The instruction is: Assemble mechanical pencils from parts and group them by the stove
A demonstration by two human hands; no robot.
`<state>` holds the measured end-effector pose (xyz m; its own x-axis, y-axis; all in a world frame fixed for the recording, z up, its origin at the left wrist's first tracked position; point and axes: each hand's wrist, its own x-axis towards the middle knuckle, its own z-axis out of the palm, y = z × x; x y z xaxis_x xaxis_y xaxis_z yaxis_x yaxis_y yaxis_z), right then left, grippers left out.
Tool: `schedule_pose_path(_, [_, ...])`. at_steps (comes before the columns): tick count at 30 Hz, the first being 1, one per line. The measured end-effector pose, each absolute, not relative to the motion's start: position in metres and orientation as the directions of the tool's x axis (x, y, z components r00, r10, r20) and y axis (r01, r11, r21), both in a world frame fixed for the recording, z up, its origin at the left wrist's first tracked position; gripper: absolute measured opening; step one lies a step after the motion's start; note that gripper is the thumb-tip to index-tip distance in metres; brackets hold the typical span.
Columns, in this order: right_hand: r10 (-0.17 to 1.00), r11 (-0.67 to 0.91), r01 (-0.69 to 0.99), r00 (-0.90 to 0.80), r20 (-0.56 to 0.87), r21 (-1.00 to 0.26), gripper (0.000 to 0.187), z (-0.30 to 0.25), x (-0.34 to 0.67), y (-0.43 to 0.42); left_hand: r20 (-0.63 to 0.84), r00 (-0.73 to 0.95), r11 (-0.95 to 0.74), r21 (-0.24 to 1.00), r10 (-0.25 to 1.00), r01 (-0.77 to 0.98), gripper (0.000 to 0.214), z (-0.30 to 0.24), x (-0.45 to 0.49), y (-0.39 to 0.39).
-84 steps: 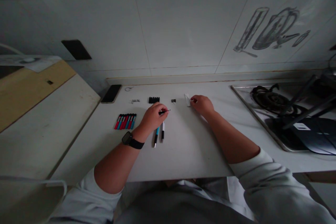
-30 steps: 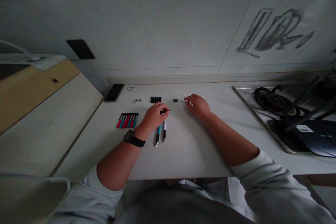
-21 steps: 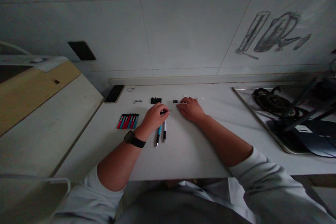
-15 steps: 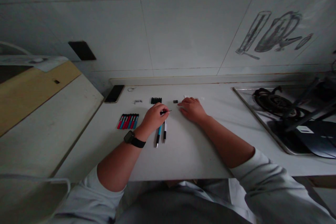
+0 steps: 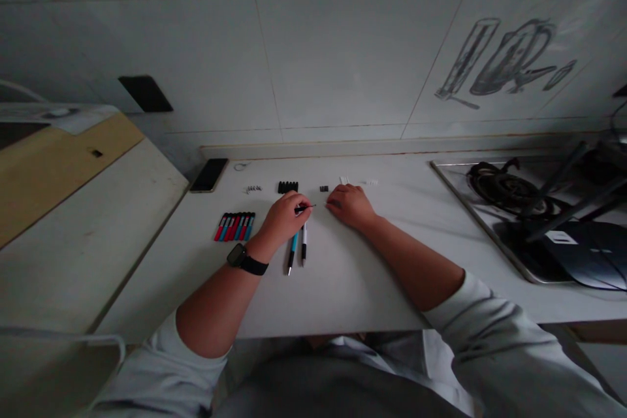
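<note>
Pen part [image 5: 300, 209], black with a thin tip jutting out, was at or just over the desk [image 5: 353, 294], around its middle, pinched in the left hand [image 5: 285, 214], tip pointing toward the right hand [image 5: 351, 206]. Left fingers narrow, closed on the black body; right fingers bunched, palm down, near the tip but apart from it, couldn't tell if they held anything small. Judged light, stiff, likely smooth enough to roll or slip; thin tip probably the fragile bit, so best hold was the black body. Blue pen [image 5: 292, 255] and white pen [image 5: 304, 246] lay side by side just in front of the left hand, points toward the person. Behind the hands, left to right: springs [image 5: 253, 189], black grips [image 5: 288, 187] in a row, small dark pieces [image 5: 324, 189], white sticks [image 5: 344, 180] partly hidden by the right hand, little white pieces [image 5: 371, 182]. Red and blue tubes [image 5: 235, 226] sat in a row at left, phone [image 5: 209, 174] beyond. Most room for moving was toward the desk's front edge and rightward up to the stove [image 5: 504, 191]; tight behind the left hand by the grips, wall [image 5: 343, 72] closed the back
</note>
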<state>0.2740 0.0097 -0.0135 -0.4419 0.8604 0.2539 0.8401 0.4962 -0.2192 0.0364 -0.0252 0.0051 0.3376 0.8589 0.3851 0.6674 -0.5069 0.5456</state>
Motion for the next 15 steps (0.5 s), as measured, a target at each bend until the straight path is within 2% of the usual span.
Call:
schedule_pose_path(4, [0.829,0.547,0.791,-0.466,0.309,-0.274,0.015,-0.017,0.275,0.012,0.382,0.338,-0.505,0.545,0.86,0.669,0.002,0.005,0.035,-0.025])
schedule_pose_path(7, [0.82,0.56,0.708,-0.399,0.411,-0.429,0.014,-0.019,0.281,0.016,0.386,0.343,-0.511,0.542,0.857,0.667,0.002,0.004,0.034,-0.024])
schedule_pose_path(11, [0.859,0.478,0.597,-0.165,0.485,-0.644,0.013,-0.015,0.304,0.027,0.378,0.353,-0.513,0.541,0.856,0.666,0.002,0.001,0.032,-0.023])
schedule_pose_path(15, [0.839,0.296,0.66,0.167,0.519,-0.691,0.019,-0.007,0.353,0.042,0.372,0.356,-0.512,0.541,0.857,0.667,0.003,0.001,0.031,-0.023])
